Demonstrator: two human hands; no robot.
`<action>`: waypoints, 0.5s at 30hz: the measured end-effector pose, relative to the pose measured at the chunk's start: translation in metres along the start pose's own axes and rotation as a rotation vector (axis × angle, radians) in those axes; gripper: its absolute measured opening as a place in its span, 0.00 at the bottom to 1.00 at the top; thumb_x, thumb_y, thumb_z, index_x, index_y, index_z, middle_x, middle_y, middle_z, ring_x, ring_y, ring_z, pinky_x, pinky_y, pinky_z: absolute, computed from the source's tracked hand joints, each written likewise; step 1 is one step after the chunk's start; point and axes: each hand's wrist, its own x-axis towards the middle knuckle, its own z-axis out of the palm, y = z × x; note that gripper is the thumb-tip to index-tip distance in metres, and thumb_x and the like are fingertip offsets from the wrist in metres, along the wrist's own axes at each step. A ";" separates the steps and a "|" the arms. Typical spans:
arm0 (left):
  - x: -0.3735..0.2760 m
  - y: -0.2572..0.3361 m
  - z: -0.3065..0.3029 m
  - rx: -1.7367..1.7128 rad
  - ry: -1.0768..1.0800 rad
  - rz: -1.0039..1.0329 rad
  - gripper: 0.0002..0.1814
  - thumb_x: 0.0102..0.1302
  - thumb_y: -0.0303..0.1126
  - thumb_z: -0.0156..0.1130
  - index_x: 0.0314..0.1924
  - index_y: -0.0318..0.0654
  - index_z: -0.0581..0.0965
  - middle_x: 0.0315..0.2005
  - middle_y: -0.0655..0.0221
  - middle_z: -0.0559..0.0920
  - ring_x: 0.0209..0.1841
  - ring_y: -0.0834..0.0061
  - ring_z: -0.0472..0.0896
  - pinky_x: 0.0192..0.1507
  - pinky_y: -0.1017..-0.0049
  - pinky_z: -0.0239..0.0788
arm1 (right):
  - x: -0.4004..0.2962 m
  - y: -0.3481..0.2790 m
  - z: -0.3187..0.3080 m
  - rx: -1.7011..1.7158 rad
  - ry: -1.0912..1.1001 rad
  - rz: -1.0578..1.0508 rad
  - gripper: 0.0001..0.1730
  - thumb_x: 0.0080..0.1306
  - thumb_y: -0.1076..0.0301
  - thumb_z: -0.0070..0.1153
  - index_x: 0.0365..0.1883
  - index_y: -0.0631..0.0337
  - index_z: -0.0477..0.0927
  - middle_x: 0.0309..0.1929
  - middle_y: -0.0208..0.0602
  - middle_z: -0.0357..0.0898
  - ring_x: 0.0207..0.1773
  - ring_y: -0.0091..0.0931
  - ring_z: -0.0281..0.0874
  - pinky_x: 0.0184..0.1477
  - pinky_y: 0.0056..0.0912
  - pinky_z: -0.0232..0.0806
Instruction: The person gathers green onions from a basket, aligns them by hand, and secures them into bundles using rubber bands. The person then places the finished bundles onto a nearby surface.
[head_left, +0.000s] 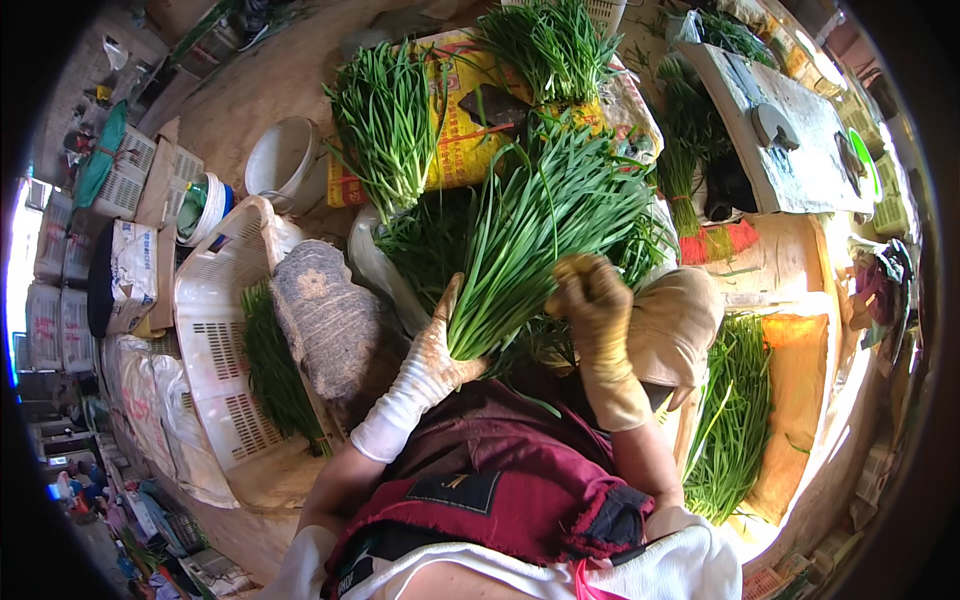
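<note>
My left hand (442, 349), in a soiled white glove, is closed around the lower end of a large bunch of long green leaves, probably garlic chives (525, 217). The leaves fan up and to the right over a pile in my lap area. My right hand (596, 300), in a yellowish stained glove, is curled at the bunch's right edge; whether its fingers pinch anything cannot be told. Beyond them, one bunch (386, 127) lies at the left of a yellow printed sack (465, 142), and another bunch (555, 49) lies at its far right. A dark flat piece (493, 105) rests between them.
At left stand a white plastic crate (225, 330) with greens inside and a white bucket (281, 154). On the right, a wooden box (829, 285) holds more greens (735, 420). A worn white board (795, 150) bearing a round grey object (775, 126) is at upper right.
</note>
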 end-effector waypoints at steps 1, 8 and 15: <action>-0.001 0.001 -0.001 -0.017 0.000 -0.008 0.27 0.63 0.45 0.52 0.61 0.44 0.70 0.59 0.70 0.74 0.66 0.64 0.63 0.72 0.47 0.40 | 0.007 -0.011 -0.006 0.126 0.052 0.083 0.04 0.62 0.69 0.61 0.32 0.57 0.78 0.22 0.28 0.76 0.18 0.19 0.71 0.21 0.22 0.66; -0.046 0.022 0.060 0.402 0.094 0.180 0.27 0.66 0.47 0.43 0.62 0.44 0.70 0.60 0.66 0.73 0.65 0.57 0.65 0.69 0.46 0.47 | 0.066 -0.061 -0.122 0.904 0.300 -0.113 0.03 0.63 0.69 0.57 0.30 0.57 0.77 0.18 0.20 0.64 0.22 0.16 0.58 0.23 0.16 0.60; -0.035 0.034 0.013 -0.119 -0.012 -0.063 0.26 0.68 0.42 0.38 0.61 0.38 0.70 0.60 0.62 0.73 0.65 0.57 0.65 0.69 0.50 0.50 | 0.033 -0.118 -0.200 1.346 -0.270 -0.301 0.04 0.65 0.69 0.52 0.32 0.59 0.74 0.22 0.23 0.68 0.25 0.15 0.64 0.30 0.22 0.61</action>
